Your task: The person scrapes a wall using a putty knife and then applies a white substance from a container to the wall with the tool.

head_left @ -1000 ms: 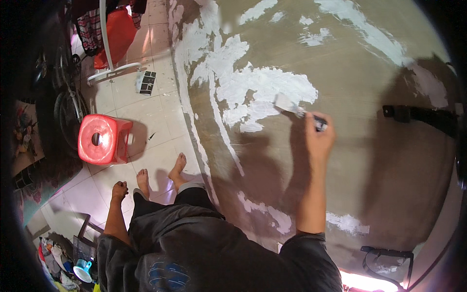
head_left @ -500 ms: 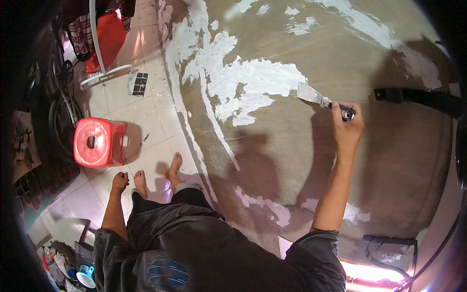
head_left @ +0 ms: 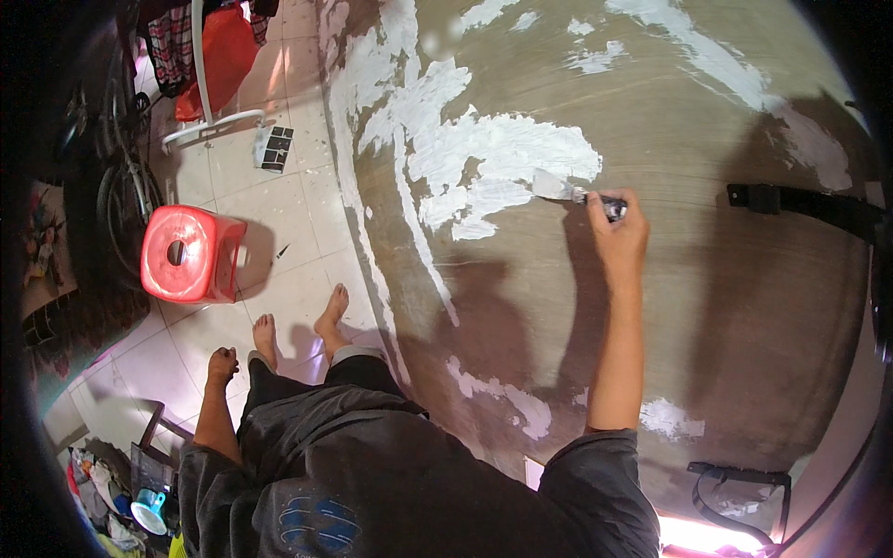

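Observation:
My right hand is closed round the dark handle of a putty knife. Its metal blade lies against the lower right part of a broad white patch of filler on the grey-brown wall. Narrow white filler strips run down the wall on the left of that patch. My left hand hangs low at my side over the tiled floor, fingers curled, with no object visible in it.
A red plastic stool stands on the floor at the left. Behind it are a bicycle and a white clothes rack. A black bracket juts from the wall at right. A small tile-patterned piece lies on the floor.
My right hand has moved left with the putty knife. The blade has shifted from the patch's right tip onto its lower right part. My left hand still hangs at my side.

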A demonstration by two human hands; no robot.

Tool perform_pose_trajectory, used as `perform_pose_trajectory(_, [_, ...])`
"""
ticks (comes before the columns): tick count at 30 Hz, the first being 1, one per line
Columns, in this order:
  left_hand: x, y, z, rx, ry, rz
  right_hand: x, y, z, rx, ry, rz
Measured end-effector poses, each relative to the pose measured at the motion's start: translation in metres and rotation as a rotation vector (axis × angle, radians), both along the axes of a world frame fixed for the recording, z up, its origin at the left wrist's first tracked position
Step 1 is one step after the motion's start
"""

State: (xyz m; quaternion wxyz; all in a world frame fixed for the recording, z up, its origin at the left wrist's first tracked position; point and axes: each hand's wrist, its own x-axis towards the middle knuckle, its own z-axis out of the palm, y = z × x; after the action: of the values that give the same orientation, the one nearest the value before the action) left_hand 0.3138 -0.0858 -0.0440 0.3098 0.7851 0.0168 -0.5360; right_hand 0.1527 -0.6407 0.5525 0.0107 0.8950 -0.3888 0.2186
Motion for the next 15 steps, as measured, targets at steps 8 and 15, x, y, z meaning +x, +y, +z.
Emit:
perform_pose_trajectory(8, [0.001, -0.017, 0.007, -0.07, -0.068, 0.042, -0.013, 0.022, 0.032, -0.103, 0.016, -0.021])
perform_pose_trajectory(15, [0.003, -0.032, 0.01, -0.05, -0.055, 0.014, -0.012, 0.017, 0.048, -0.136, -0.003, -0.033])
